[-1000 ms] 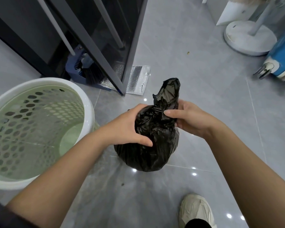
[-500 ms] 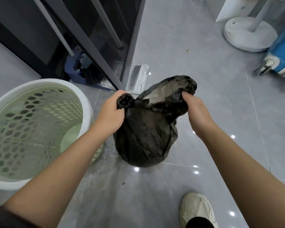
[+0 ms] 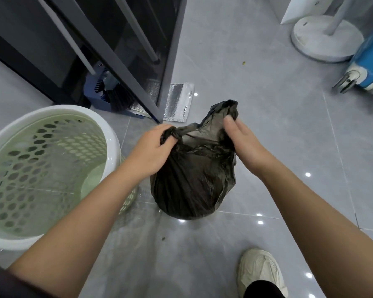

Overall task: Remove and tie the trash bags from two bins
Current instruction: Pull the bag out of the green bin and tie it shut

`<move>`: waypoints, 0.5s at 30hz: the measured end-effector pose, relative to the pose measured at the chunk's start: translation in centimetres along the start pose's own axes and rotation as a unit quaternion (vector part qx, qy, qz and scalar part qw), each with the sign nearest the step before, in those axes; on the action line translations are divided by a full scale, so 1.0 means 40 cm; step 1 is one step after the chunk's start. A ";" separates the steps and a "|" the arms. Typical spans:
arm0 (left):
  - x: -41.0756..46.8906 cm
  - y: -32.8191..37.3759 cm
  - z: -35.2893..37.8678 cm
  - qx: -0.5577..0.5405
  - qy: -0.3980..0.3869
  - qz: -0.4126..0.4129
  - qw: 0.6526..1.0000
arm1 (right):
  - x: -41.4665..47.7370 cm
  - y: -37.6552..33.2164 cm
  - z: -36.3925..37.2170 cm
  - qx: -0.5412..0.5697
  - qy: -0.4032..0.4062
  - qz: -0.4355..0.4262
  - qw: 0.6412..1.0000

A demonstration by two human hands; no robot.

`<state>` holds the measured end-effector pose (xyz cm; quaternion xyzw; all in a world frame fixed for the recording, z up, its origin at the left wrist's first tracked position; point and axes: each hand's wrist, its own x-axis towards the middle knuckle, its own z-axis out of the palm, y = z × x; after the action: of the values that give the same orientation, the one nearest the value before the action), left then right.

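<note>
The fingers [image 3: 170,137] of the left hand [image 3: 153,149] are curled tight around a twisted black corner of the trash bag [image 3: 194,181], the bunched tip poking out between thumb and forefinger. The fingers [image 3: 229,125] of the right hand [image 3: 243,145] are pinched on the opposite corner, which stands up as a crumpled peak above them; the other fingers lie fairly straight along the bag's upper right side. Between the two held corners the mouth of the bag is drawn into a taut band running left to right.

The bag is full and rounded, its long axis upright, the gathered top toward the camera's far side and the bulging bottom on or just above the grey tiled floor [image 3: 267,87]; contact with the floor cannot be told.

Just left of the bag, under the left forearm, stands a white bin [image 3: 111,134] with a pale green perforated inner basket, with no bag in it. Beyond the hands a dark glass door [image 3: 138,50] with a grey frame stands ajar, with a silver foil pouch [image 3: 178,102] lying at its foot and a blue dustpan with brush [image 3: 108,93] behind it. Far right are a round white stand base [image 3: 323,37] and a blue suitcase [image 3: 370,67]. A pale shoe [image 3: 260,269] is near the bottom edge.
</note>
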<state>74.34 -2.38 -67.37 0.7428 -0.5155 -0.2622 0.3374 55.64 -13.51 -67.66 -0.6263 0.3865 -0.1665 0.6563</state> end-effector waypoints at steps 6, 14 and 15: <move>0.003 0.023 -0.008 -0.078 0.033 -0.120 0.989 | -0.003 0.040 -0.008 -0.258 -0.079 -0.033 0.962; -0.019 0.021 -0.001 0.145 -0.133 -0.008 0.980 | -0.013 0.000 0.008 -0.045 -0.004 0.009 0.999; -0.017 0.025 0.001 0.126 -0.115 -0.006 0.985 | -0.013 -0.001 0.013 -0.025 -0.006 0.012 1.000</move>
<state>73.48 -2.02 -66.60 0.7472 -0.5752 -0.2812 0.1781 55.70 -12.79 -67.50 -0.6386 0.3943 -0.1453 0.6447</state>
